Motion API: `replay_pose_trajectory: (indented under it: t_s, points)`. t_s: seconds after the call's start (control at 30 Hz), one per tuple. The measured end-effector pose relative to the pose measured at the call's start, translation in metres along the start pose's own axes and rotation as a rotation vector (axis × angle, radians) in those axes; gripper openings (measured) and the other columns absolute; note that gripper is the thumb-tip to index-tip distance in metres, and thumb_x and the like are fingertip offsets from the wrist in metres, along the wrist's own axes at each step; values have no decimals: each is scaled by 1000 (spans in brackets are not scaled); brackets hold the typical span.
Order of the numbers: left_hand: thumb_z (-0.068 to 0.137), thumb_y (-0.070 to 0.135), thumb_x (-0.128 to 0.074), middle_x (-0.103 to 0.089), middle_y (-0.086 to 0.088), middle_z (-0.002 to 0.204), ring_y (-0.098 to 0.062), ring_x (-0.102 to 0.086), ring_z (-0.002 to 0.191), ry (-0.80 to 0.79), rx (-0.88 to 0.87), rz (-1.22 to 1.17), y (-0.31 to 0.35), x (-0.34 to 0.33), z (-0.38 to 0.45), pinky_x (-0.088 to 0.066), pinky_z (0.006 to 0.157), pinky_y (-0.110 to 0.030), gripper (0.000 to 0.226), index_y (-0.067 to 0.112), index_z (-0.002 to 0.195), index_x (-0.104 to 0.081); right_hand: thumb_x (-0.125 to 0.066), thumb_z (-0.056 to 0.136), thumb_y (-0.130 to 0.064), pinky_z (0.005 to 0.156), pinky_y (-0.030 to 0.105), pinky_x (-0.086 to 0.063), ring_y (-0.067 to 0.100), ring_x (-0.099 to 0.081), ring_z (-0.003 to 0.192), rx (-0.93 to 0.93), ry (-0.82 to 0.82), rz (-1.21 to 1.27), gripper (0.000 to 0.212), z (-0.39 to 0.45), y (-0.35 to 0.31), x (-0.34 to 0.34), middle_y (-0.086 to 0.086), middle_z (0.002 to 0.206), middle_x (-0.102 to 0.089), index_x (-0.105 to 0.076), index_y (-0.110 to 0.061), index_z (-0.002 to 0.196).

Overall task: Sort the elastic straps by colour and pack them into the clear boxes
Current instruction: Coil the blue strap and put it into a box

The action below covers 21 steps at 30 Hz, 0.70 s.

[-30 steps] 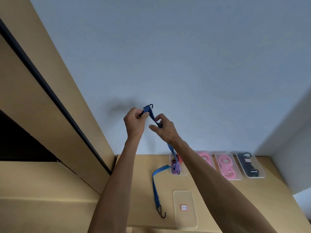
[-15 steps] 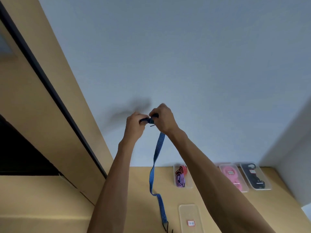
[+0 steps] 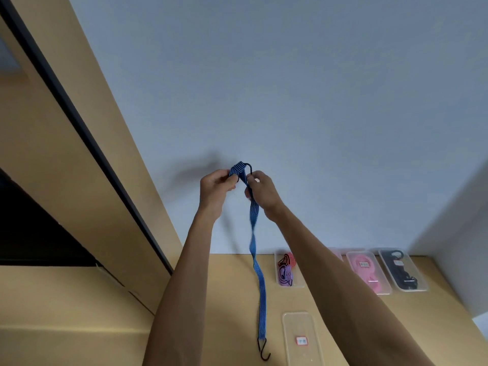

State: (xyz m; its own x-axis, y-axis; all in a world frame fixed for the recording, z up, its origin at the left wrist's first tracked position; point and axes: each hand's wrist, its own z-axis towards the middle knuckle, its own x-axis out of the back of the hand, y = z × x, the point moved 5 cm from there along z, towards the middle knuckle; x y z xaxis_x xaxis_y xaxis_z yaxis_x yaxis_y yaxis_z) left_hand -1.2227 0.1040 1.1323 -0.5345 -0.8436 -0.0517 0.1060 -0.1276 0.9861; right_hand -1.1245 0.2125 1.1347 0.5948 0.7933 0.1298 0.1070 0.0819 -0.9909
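Desk: right forearm hides one clear box; label unreadable.

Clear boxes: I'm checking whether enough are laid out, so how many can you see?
5, one mostly hidden: an empty box nearest, and along the wall red-purple, one behind the right forearm, pink, black.

even soft light | hand shadows on wall | wide-angle bending | strap motion-blurred

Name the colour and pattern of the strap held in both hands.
Blue strap with thin dark lengthwise stripes; the head view shows it best.
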Motion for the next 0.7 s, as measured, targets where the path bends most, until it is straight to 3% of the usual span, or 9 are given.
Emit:
replay_pose_trajectory:
  t_s: [0.07,0.17,0.27,0.33,0.37,0.43,0.5,0.63,0.7]
  points:
    - [87,4,-72,-73,5,74,-8,-63,68,98,4,12,-5,2,0,-55,72,-26,14,17,86,-76,-38,101,-26,51,26,-34,15,-38,57,-42,0,24,23,-3,5,-8,4,67,-47,-49,-14,85]
    - [82,10,-76,-71,2,71,-12,-63,66,200,-9,109,-10,6,-1,-56,71,-31,8,17,81,-76,-52,96,-42,46,22,-34,10,-39,54,-7,-25,-83,32,-9,6,-14,-2,68,-48,-55,-13,85]
    - [81,6,-76,-73,-2,80,-19,-69,75,283,-67,284,-10,13,-5,-56,73,-29,8,12,86,-76,-60,92,-16,55,25,-39,13,-45,57,105,-20,-320,15,-7,3,-14,0,70,-56,-64,-6,82]
    - [81,3,-77,-72,-5,85,-22,-69,78,285,-136,394,-10,13,-8,-54,70,-24,10,8,90,-76,-56,90,-7,52,28,-31,15,-38,53,100,21,-405,22,-4,2,-11,2,59,-47,-56,-5,68]
    - [81,3,-77,-71,-6,86,-21,-67,77,282,-171,446,-9,12,-10,-54,69,-24,11,8,91,-76,-55,91,-6,51,28,-30,16,-39,53,82,43,-420,21,-3,1,-9,1,59,-49,-55,-7,70]
    - [81,2,-78,-66,-7,87,-20,-64,73,286,-229,546,-6,10,-14,-55,69,-28,11,6,91,-76,-51,94,-7,54,26,-40,14,-54,62,29,62,-341,11,-2,1,-9,3,71,-63,-58,-15,95]
    - [82,0,-77,-63,-8,87,-20,-62,72,279,-268,619,-6,8,-16,-55,69,-30,11,5,92,-76,-45,96,-7,58,25,-46,12,-60,68,-7,67,-273,21,-3,1,-10,7,84,-68,-53,-18,112]
    - [83,-4,-74,-60,-11,88,-25,-62,73,253,-332,687,5,3,-16,-52,67,-30,13,3,93,-76,-67,85,-13,43,8,-37,14,-56,63,63,45,-342,24,-2,-8,-11,2,82,-64,-60,-13,108]
    - [84,-5,-73,-61,-12,92,-26,-63,76,271,-377,688,16,3,-12,-55,69,-35,14,2,96,-76,-68,80,-3,49,8,-39,20,-59,74,103,25,-445,37,-1,-15,-12,4,92,-64,-60,-10,115]
